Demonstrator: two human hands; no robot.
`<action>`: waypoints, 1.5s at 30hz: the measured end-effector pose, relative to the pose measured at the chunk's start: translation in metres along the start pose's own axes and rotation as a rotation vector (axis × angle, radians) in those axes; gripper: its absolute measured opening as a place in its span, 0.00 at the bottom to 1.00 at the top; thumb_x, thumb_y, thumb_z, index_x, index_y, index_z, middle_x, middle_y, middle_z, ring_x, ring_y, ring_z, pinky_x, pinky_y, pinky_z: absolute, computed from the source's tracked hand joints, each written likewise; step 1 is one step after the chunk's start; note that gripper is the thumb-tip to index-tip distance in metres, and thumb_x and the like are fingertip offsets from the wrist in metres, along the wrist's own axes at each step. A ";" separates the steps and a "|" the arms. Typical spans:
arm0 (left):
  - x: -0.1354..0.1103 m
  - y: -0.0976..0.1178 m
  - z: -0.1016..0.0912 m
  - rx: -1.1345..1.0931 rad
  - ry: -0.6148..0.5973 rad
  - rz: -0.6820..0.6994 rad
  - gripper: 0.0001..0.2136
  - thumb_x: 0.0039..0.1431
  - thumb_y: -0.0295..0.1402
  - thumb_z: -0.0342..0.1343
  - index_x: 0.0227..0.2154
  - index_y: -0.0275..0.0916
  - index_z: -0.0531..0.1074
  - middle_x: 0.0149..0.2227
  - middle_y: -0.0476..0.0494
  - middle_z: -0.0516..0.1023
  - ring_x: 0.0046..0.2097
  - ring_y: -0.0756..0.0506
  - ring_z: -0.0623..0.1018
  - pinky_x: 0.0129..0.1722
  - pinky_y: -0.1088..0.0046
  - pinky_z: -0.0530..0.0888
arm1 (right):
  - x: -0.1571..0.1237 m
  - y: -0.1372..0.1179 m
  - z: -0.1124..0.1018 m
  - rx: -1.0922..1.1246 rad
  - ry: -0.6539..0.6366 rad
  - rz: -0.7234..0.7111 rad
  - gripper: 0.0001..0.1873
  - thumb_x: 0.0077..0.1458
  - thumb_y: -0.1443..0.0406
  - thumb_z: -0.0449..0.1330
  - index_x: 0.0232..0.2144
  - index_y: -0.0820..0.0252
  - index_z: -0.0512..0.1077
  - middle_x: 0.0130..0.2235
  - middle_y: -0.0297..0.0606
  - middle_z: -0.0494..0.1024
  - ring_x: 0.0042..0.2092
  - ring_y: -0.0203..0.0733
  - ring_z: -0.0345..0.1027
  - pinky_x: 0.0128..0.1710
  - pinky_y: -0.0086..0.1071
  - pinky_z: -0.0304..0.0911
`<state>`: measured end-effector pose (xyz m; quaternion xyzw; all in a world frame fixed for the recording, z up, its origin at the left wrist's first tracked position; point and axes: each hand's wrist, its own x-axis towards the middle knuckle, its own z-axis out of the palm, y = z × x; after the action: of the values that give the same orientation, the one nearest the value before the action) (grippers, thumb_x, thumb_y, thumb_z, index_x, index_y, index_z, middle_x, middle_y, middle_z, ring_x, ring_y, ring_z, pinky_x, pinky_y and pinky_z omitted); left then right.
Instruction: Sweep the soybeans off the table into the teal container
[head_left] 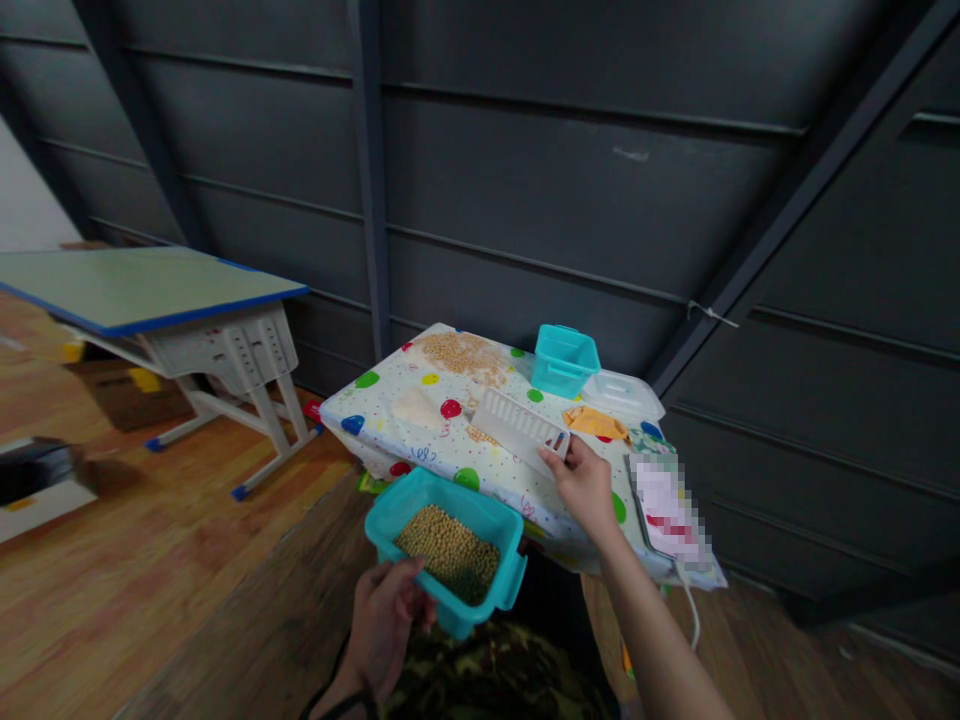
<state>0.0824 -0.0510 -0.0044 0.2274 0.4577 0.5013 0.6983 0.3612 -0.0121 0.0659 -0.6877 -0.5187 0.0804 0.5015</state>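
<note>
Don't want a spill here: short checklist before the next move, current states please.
1. Left hand on bin: ok, thumb over the near rim.
2. Beans below the bin's rim: ok.
3. Right hand on slotted tray: ok, holds its near end.
4. Slotted tray lifted off table: cannot tell, underside hidden.
5. Table free of loose beans: not ok, a pile lies at the far side.

Beans [442,540] lie in the near tub [382,515], before the table [375,397] whose back right bears another tub [551,379].
</note>
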 end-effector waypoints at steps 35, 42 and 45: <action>0.004 -0.006 -0.007 -0.036 -0.004 0.012 0.19 0.40 0.44 0.76 0.15 0.39 0.73 0.13 0.47 0.73 0.15 0.47 0.71 0.14 0.73 0.63 | 0.007 -0.007 0.005 0.141 -0.088 -0.004 0.17 0.55 0.49 0.65 0.29 0.54 0.74 0.31 0.42 0.84 0.35 0.50 0.78 0.39 0.40 0.71; 0.005 -0.006 -0.007 -0.033 -0.017 0.021 0.18 0.41 0.43 0.76 0.15 0.39 0.73 0.13 0.48 0.72 0.15 0.47 0.71 0.15 0.73 0.63 | 0.007 -0.008 0.005 0.146 -0.113 -0.002 0.17 0.55 0.49 0.66 0.32 0.55 0.76 0.34 0.43 0.86 0.35 0.50 0.78 0.37 0.40 0.71; 0.005 -0.006 -0.007 -0.028 -0.019 0.016 0.18 0.41 0.44 0.76 0.16 0.39 0.74 0.13 0.47 0.73 0.15 0.47 0.71 0.15 0.73 0.63 | 0.006 -0.011 0.003 0.160 -0.141 0.005 0.16 0.55 0.49 0.66 0.31 0.56 0.76 0.35 0.44 0.86 0.35 0.50 0.79 0.37 0.40 0.72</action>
<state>0.0794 -0.0497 -0.0145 0.2261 0.4421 0.5111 0.7015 0.3553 -0.0057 0.0752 -0.6393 -0.5428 0.1711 0.5171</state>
